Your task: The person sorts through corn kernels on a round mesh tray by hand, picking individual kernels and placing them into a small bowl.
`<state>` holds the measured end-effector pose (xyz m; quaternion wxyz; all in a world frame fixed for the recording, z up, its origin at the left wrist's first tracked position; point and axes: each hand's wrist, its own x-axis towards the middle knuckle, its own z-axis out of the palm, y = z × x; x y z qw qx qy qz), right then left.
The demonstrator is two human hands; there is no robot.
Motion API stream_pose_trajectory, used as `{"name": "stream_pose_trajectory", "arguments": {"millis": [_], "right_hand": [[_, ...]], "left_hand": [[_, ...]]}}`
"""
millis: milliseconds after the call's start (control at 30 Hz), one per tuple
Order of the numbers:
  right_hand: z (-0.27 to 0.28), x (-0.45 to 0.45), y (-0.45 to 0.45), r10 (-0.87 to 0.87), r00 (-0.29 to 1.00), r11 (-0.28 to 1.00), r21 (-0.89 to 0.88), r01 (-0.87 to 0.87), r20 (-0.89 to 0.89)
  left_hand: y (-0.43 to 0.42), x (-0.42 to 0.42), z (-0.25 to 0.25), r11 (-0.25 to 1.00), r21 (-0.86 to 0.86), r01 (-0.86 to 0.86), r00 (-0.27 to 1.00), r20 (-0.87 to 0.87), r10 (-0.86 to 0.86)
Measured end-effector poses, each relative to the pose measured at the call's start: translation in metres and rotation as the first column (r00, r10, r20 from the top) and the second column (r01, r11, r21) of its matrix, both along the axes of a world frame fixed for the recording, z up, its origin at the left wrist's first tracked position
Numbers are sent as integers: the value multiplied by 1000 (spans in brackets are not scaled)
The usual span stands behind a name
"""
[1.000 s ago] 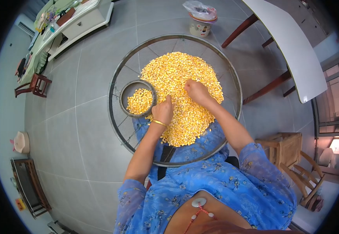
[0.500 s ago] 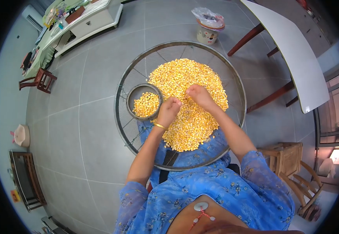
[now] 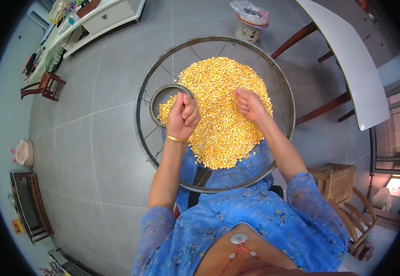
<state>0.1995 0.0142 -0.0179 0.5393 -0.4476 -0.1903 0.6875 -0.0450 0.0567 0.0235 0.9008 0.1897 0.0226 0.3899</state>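
A wide round mesh sieve (image 3: 141,147) rests on my lap, with a big heap of yellow corn kernels (image 3: 223,124) spread in it. Inside its left side sits a small round bowl (image 3: 154,99) holding more kernels (image 3: 164,110). My left hand (image 3: 184,116), a gold bangle at the wrist, is closed above the bowl's right edge and hides part of it. Over the right part of the heap, my right hand (image 3: 249,104) is also closed, thumb and fingertips pinched together. What either hand holds is hidden.
Beyond the sieve stands a bin lined with a plastic bag (image 3: 248,32). A white-topped table (image 3: 351,64) is at the right, and a wooden chair (image 3: 351,216) lies below it. On the left are a small wooden stool (image 3: 48,86) and a white cabinet (image 3: 105,20).
My left hand has moved left, from the heap's edge to over the bowl, and turned fingers up. My right hand has shifted right. The whole view has tilted slightly.
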Motion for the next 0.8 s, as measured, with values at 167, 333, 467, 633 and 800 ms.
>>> {"name": "stream_pose_trajectory", "arguments": {"millis": [167, 333, 467, 633, 800], "right_hand": [[-30, -35, -5, -47, 78, 930, 72, -360, 996], [-7, -46, -6, 130, -136, 914, -172, -369, 982], [-11, -31, 2, 52, 248, 963, 17, -269, 967], [3, -22, 2, 92, 738, 987, 38, -158, 668], [-4, -19, 2, 78, 669, 983, 53, -174, 739]], "left_hand": [[-3, 1, 5, 996, 26, -84, 993, -79, 86], [-3, 4, -1, 987, 65, -148, 964, -214, 158], [-4, 10, -6, 949, 276, -154, 794, -537, 285], [-20, 34, -29, 221, 752, 621, 104, -358, 928], [-30, 48, -68, 130, 552, 824, 79, -339, 938]]}}
